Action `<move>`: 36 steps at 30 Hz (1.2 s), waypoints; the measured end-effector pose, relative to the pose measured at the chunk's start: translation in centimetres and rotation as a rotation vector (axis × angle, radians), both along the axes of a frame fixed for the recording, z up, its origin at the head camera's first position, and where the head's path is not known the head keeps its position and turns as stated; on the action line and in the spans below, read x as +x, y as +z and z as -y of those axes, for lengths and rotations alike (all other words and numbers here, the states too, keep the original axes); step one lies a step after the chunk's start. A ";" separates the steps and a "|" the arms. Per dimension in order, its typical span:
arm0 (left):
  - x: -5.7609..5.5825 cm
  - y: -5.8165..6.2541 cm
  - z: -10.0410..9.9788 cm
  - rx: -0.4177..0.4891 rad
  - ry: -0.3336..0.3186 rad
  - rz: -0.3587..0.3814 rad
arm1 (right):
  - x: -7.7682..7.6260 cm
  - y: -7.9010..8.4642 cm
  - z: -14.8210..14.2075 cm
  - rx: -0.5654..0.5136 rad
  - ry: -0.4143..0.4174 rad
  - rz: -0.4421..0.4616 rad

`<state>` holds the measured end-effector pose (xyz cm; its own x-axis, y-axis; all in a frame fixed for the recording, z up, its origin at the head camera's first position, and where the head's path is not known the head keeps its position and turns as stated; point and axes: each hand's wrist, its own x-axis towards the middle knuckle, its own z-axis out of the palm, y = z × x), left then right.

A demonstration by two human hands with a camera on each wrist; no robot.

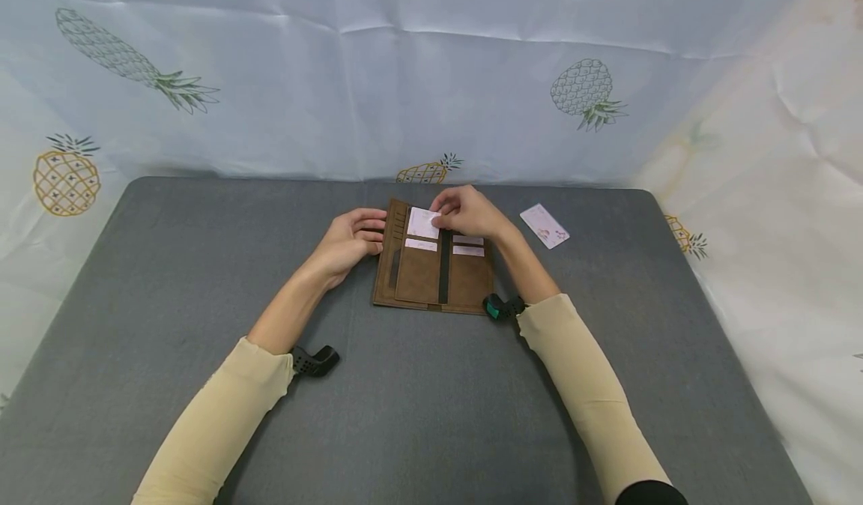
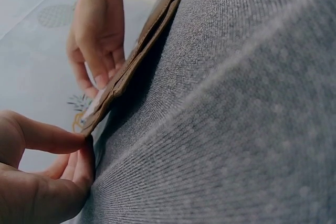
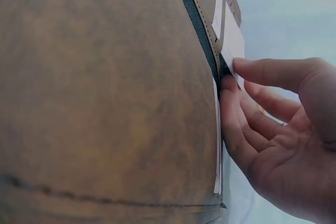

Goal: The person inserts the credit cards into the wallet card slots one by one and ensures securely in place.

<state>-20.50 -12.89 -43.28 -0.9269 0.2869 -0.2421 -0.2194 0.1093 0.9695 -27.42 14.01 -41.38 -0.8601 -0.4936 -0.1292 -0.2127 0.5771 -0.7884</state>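
A brown wallet [image 1: 418, 284] lies spread on the grey table, a dark strip running down its middle. My left hand [image 1: 345, 243] pinches its left edge between thumb and fingers, as the left wrist view shows at the wallet's corner [image 2: 100, 116]. With thumb and fingertips, my right hand [image 1: 470, 213] pinches a pale pink card [image 1: 422, 222] at its right side, over the top of the left inner panel. That card's lower edge meets a slot. Below it another card [image 1: 421, 245] peeks from a pocket; two more card edges [image 1: 468, 250] show in the right panel.
A loose pink card [image 1: 544, 225] with a floral print lies on the table [image 1: 404, 415] to the right of the wallet. Behind the table hangs a white cloth [image 1: 377, 100] printed with pineapples. Black camera mounts [image 1: 315, 360] sit on both wrists.
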 end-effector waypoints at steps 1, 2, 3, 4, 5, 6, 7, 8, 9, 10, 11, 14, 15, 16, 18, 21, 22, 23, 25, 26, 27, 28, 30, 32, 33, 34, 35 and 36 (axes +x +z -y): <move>0.0 0.0 0.0 0.000 0.000 0.000 | 0.0 0.0 0.0 0.005 0.011 -0.003; 0.0 -0.1 0.0 0.001 0.000 0.000 | 0.0 0.0 0.0 0.010 0.021 -0.007; 0.0 -0.1 0.0 0.000 0.000 -0.001 | 0.1 0.0 0.0 0.013 0.031 -0.008; 0.0 -0.1 0.0 -0.001 0.000 -0.001 | 0.1 0.0 0.0 0.017 0.042 -0.009; 0.0 -0.1 0.0 -0.001 0.000 -0.001 | 0.1 0.0 0.0 0.019 0.052 -0.009; 0.0 -0.1 0.0 -0.003 0.000 -0.001 | 0.1 0.0 0.0 0.021 0.064 -0.009; 0.0 -0.1 0.0 -0.004 0.000 -0.001 | 0.1 0.0 0.0 0.025 0.075 -0.010; 0.0 -0.1 0.0 -0.005 -0.001 -0.001 | 0.2 0.0 0.0 0.026 0.085 -0.009; -0.1 -0.1 0.0 -0.006 -0.001 -0.001 | 0.2 0.0 0.0 0.025 0.093 -0.004; -0.1 -0.1 0.0 -0.007 -0.001 0.000 | 0.3 0.0 -0.1 0.027 0.100 -0.001; -0.1 -0.1 0.0 -0.008 -0.001 0.000 | 0.3 0.0 -0.1 0.028 0.106 0.002; -0.1 -0.1 0.0 -0.008 0.000 0.001 | 0.3 -0.1 -0.2 0.029 0.123 0.003; -0.1 -0.1 0.0 -0.009 -0.001 0.000 | 0.3 -0.2 -0.2 0.031 0.129 0.002; 0.0 -0.1 0.0 -0.012 -0.002 -0.001 | 0.3 -0.2 -0.2 0.032 0.135 -0.002; 0.0 -0.1 0.0 -0.016 -0.004 -0.001 | 0.4 -0.2 -0.3 0.032 0.145 -0.004; 0.1 0.0 0.0 -0.022 -0.007 0.000 | 0.4 -0.2 -0.4 0.034 0.153 -0.002; 0.1 0.1 0.0 -0.021 -0.006 0.002 | 0.4 -0.2 -0.4 0.036 0.154 -0.001; 0.1 0.1 0.0 -0.022 -0.006 0.003 | 0.5 -0.1 -0.4 0.038 0.154 0.000; 0.1 0.2 0.0 -0.022 -0.006 0.005 | 0.5 -0.1 -0.4 0.040 0.154 0.003; 0.2 0.2 0.0 -0.022 -0.008 0.004 | 0.6 0.0 -0.4 0.041 0.152 0.004; 0.2 0.2 0.0 -0.023 -0.009 0.003 | 0.6 0.0 -0.4 0.043 0.151 0.003; 0.1 0.2 0.0 -0.019 -0.007 0.005 | 0.6 0.0 -0.4 0.041 0.148 0.001; 0.1 0.1 0.0 -0.017 -0.007 0.003 | 0.6 -0.1 -0.4 0.033 0.136 -0.006; 0.1 0.1 0.0 -0.019 -0.008 -0.003 | 0.7 -0.2 -0.7 0.014 0.126 -0.011; 0.1 0.1 0.0 -0.019 -0.008 -0.004 | 0.7 -0.3 -0.9 0.005 0.118 -0.015; 0.1 0.1 0.0 -0.019 -0.006 -0.004 | 0.7 -0.3 -1.1 -0.007 0.111 -0.016; 0.1 0.1 0.0 -0.021 -0.007 -0.006 | 0.8 -0.4 -1.5 -0.018 0.101 -0.018; 0.1 0.1 0.0 -0.022 -0.007 -0.007 | 0.8 -0.4 -1.8 -0.027 0.091 -0.020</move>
